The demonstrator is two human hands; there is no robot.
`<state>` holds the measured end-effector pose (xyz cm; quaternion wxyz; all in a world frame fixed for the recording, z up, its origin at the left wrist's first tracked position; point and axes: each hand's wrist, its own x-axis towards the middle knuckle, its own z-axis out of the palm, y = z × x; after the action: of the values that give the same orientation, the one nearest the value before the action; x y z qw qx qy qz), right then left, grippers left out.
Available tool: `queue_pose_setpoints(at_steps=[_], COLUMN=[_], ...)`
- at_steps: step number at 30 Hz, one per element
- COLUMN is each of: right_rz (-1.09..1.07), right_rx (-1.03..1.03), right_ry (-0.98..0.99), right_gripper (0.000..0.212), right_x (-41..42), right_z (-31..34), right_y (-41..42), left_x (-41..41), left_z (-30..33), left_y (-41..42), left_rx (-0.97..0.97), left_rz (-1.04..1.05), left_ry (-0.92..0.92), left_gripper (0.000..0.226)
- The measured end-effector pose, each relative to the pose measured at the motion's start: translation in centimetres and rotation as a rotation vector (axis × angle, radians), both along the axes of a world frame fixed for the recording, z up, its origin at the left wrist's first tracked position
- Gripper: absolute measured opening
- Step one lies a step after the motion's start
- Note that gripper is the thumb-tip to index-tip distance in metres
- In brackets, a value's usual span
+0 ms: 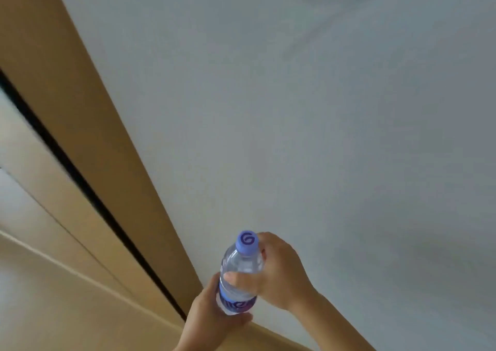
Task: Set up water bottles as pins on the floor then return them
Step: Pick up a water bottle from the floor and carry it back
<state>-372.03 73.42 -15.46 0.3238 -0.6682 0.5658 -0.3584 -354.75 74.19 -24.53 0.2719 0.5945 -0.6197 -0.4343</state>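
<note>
One clear plastic water bottle (239, 273) near the bottom centre of the head view, held up off any surface by both hands. Clear liquid inside, filling it about up to the shoulder; exact level hard to read through the fingers. Purple cap (247, 242) on, with a swirl mark on top. Purple label (236, 303) round the lower body, lettering partly covered and blurred, not readable.

Right hand (279, 273) wraps the upper body just below the cap, thumb across the near side of the bottle, fingers curled round the far side. Left hand (214, 313) grips the lower part at the label, fingers curled under the base. Bottle base hidden by the left hand. Both forearms cut off at the bottom edge.

Whole frame motion-blurred. Large pale grey-white surface (295, 109) fills the right and far side, faint creases near the top; cannot tell what it is. Tan wooden band (88, 114) runs diagonally from far left to near centre, with a dark gap (80, 179) along its left edge. More tan and white panels (40, 270) at near left, soft and hard to make out. Open room above and right of the bottle.
</note>
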Motion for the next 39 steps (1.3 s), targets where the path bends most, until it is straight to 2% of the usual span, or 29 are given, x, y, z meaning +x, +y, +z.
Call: queue_pose_setpoints(at_steps=[3,7,10,13,18,23,26,35,39], right_rz=[0.129,0.27,0.366,0.502,0.749,0.85,0.899,1.044,1.115], right_rx=[-0.055,-0.181,-0.167,-0.075,-0.006,-0.011,0.001,0.021,0.039], right_ry=[0.051,0.07,0.052,0.001,0.121,0.126,0.098,0.012,-0.059], right_gripper=[0.059,0.047,0.043,0.046,0.077,0.062,0.06,0.055,0.053], right_x=[3.7,9.4,13.8,18.5,26.5,35.1,40.6,55.8,63.1], right_z=[6.4,11.4,13.2,13.8,14.4,14.9,14.9,12.8,12.2], right_y=[0.3,0.8,1.1,1.0,-0.4,-1.8,-2.3,-4.5,-8.1], left_x=[3.1,7.8,11.2,15.0,21.9,29.4,34.3,49.3,56.1], left_z=[5.8,10.0,11.1,11.4,11.9,12.2,12.2,11.7,11.0], left_y=[2.1,4.4,6.1,7.4,8.2,8.3,8.5,8.6,6.4], left_rx=[-0.083,-0.172,-0.195,-0.213,-0.241,-0.231,-0.213,-0.02,0.071], left_rz=[0.134,0.278,0.37,0.442,0.541,0.64,0.691,0.677,0.74], left_ry=[0.019,0.031,0.04,0.022,0.013,-0.007,-0.008,-0.128,-0.198], left_gripper=[0.075,0.065,0.059,0.056,0.057,0.057,0.056,0.065,0.076])
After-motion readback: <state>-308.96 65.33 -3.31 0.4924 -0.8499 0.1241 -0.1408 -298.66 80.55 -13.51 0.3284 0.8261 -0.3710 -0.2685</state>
